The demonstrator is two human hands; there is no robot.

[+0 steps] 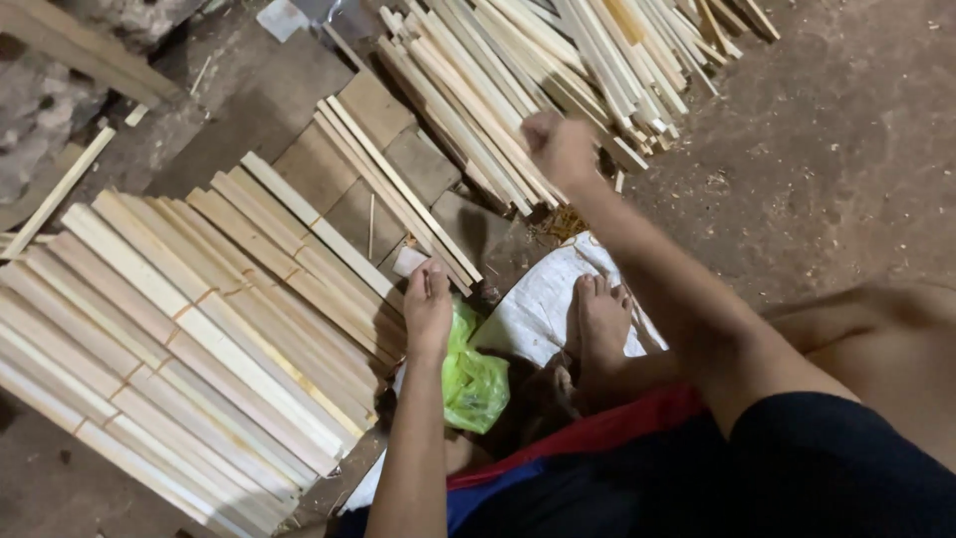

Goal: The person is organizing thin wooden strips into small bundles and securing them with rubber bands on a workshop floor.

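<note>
Seen from above, a seated person's two bare arms are shown reaching forward over a dirt floor (836,149) scattered with cut wood. Near the centre of the frame, the left hand (428,304) is laid flat, fingers held together and pointing up the picture, with the fingertips touching the near end of a thin pale wooden strip (398,194) that runs diagonally toward the upper left; whether the strip is pinched or only pressed cannot be told. This strip lies with a few others on dark flat boards (383,110). Higher, just right of centre, the right hand (561,147) is closed into a fist over a loose heap of slender light sticks (558,60) that fills the upper middle of the frame; what, if anything, is clenched in the fist is hidden. Across the left half of the frame, a broad layered stack of wider pale wooden slats (169,339) is spread, their ends angled toward the lower right. Just beside the left wrist, a crumpled bright green plastic bag (473,379) is seen, partly resting on a white woven sack (543,299). A bare foot (600,324) is planted on that sack at the lower centre.
</note>
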